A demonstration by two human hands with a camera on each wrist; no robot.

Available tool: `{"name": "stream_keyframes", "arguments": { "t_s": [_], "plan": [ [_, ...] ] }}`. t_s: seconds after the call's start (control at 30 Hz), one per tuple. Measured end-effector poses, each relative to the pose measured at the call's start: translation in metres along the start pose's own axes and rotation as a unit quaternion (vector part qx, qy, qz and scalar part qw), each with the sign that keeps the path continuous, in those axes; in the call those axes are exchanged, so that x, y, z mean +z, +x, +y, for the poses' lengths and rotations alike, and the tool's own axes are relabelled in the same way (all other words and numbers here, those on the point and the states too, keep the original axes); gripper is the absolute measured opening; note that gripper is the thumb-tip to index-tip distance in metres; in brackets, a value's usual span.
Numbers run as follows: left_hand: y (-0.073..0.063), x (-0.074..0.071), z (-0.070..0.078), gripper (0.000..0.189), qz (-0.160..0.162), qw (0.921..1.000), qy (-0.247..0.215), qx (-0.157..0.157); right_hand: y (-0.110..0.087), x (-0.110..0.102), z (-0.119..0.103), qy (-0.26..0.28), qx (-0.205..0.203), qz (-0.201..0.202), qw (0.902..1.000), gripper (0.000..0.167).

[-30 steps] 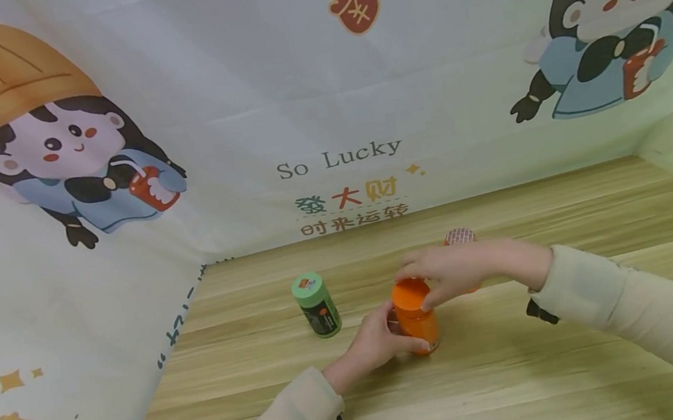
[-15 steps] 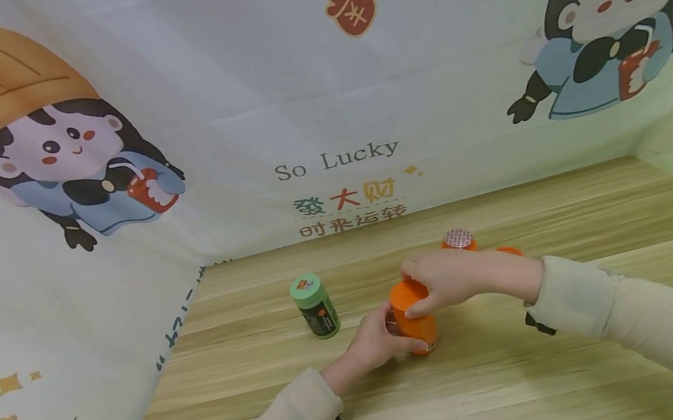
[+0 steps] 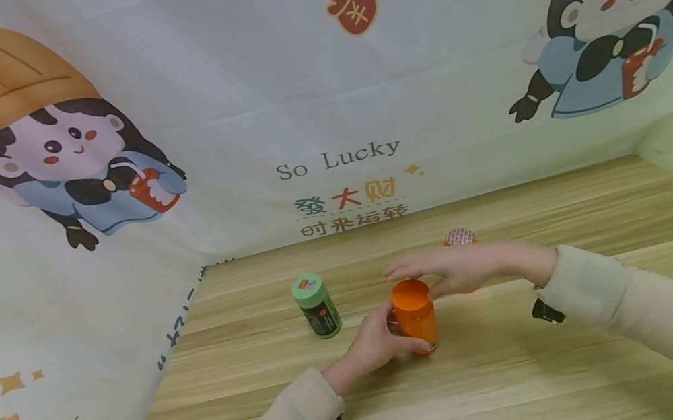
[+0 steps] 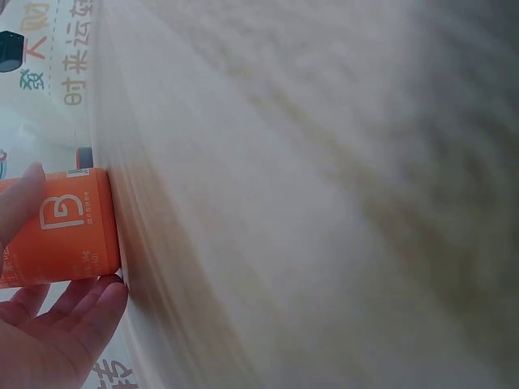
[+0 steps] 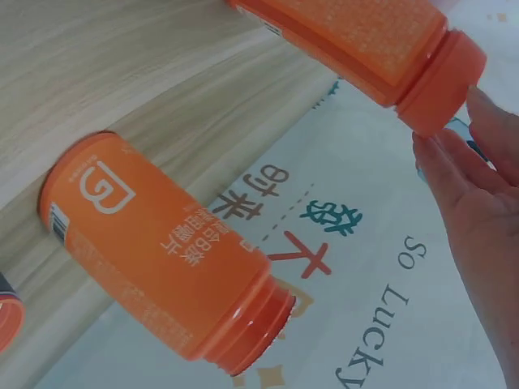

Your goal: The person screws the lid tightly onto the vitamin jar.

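My left hand (image 3: 376, 340) grips the lower part of an orange plastic bottle (image 3: 419, 329), which stands upright on the table. An orange screw cap (image 3: 410, 296) sits on its top. My right hand (image 3: 458, 269) is at that cap, fingers stretched out beyond its far side and thumb by its right edge. In the right wrist view, the fingertips (image 5: 430, 150) are right at the cap's rim. A second orange bottle (image 5: 154, 243) stands behind my right hand, without a cap; its threaded neck shows. A patterned seal (image 3: 459, 236) covers its mouth. The left wrist view shows a white logo on the held bottle (image 4: 61, 227).
A green-capped bottle (image 3: 317, 306) with a dark label stands to the left on the wood-grain table (image 3: 253, 353). A loose orange cap (image 5: 10, 320) lies partly in frame at the right wrist view's left edge. A printed cloth (image 3: 232, 132) hangs behind the table.
Half a second ago my right hand's thumb lay across the cap; now its fingers are straightened and it has drawn back slightly. My left hand and the held bottle stay in place.
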State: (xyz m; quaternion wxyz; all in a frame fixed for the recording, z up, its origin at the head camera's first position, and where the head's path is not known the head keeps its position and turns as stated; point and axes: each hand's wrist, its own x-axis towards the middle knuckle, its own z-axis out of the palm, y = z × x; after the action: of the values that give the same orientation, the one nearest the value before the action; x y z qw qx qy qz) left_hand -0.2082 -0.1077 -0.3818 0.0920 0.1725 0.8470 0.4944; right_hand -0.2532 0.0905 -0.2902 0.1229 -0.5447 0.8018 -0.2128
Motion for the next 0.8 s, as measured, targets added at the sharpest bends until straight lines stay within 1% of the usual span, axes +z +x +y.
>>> {"name": "stream_keyframes", "arguments": {
  "t_s": [0.1, 0.33, 0.6, 0.8],
  "plan": [
    [0.0004, 0.0002, 0.0004, 0.052, 0.0, 1.0, 0.003, 0.0, -0.0005, 0.0001, 0.0013, -0.014, -0.014, -0.002, 0.9998, 0.048],
    [0.0012, 0.0005, -0.0002, 0.052, 0.003, 1.0, 0.006, -0.006, 0.0028, 0.0005, 0.0037, -0.059, -0.059, 0.011, 0.9965, 0.04],
    [0.0008, 0.0, -0.001, 0.054, -0.002, 1.0, -0.004, -0.006, 0.0052, 0.0013, 0.0018, -0.085, -0.01, -0.011, 0.9963, 0.042],
    [0.0013, -0.0001, -0.0014, 0.053, -0.003, 1.0, -0.006, -0.004, 0.0082, 0.0066, 0.0033, -0.103, -0.013, 0.01, 0.9945, 0.039]
  ]
}}
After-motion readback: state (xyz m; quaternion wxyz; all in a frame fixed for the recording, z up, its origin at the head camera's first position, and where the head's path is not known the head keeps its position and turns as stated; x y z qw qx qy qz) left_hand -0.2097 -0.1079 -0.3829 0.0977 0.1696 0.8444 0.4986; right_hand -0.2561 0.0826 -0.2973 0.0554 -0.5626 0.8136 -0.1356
